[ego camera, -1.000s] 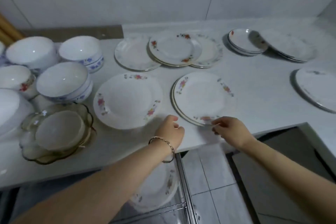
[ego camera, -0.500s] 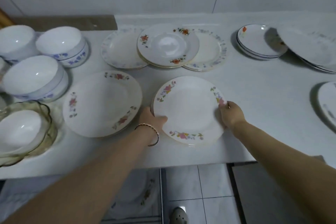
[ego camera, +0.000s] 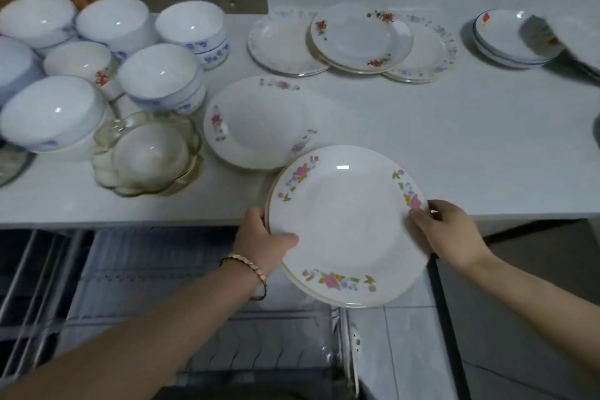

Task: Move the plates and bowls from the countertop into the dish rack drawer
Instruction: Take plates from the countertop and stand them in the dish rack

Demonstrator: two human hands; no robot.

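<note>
The floral plates (ego camera: pixel 349 224), a small stack of at least two with pink and purple flowers on the rim, sit half off the front edge of the countertop (ego camera: pixel 454 146), partly over the open dish rack drawer (ego camera: pixel 201 295) below it. The left hand (ego camera: pixel 264 242) clasps the stack's left rim, thumb on top and fingers underneath; a bracelet (ego camera: pixel 248 271) circles that wrist. The right hand (ego camera: pixel 449 234) clasps the right rim the same way, fingertips resting beside a pink flower. The drawer's wire racks lie under the left forearm.

Just behind the stack, on the countertop, rests a single deep plate (ego camera: pixel 259 123) with small flowers on its rim, its near edge hidden by the held stack. Left of that plate stands a scalloped glass bowl (ego camera: pixel 147 153) with a white bowl nested inside. Behind the glass bowl crowd the white bowls (ego camera: pixel 159 75), several with blue patterns. Farther back from the stack, three overlapping plates (ego camera: pixel 360 37) lie near the wall, and to their right a blue-rimmed pile of shallow dishes (ego camera: pixel 506 37).
</note>
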